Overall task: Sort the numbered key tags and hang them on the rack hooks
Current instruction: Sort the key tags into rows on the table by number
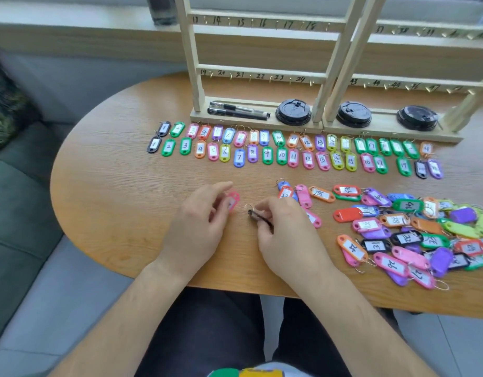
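Two rows of numbered key tags lie sorted across the table in front of the wooden rack, whose hooks carry written numbers and hang bare. A loose pile of mixed tags covers the right side. My left hand holds a pink tag between thumb and fingers near the table's middle. My right hand pinches a black tag with its wire ring, just right of the pink one. A few tags lie behind my right hand.
Two black pens and three black cup lids rest on the rack's base. A second rack section stands at the right. A dark bottle is on the sill behind. A grey sofa is left of the table.
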